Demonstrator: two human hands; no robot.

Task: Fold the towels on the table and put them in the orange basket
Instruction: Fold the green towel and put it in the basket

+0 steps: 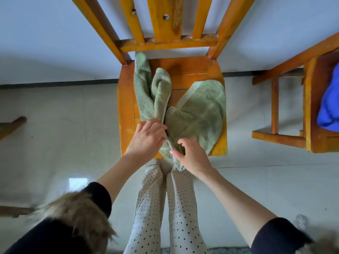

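Note:
A green towel (198, 110) lies crumpled on the seat of an orange wooden chair (126, 99), one end bunched up at the back left, the other spread to the right. My left hand (146, 138) rests on the towel's near left part, fingers curled around a fold of its pale edge. My right hand (192, 154) is at the near edge, thumb and fingers pinching the towel's hem, which hangs over the front of the seat. No orange basket is in view.
A second orange wooden chair (293, 110) stands to the right with a blue cloth (330, 107) on it. My legs in dotted trousers (165, 208) stand just in front of the chair. Pale floor surrounds the chairs; a wall runs behind.

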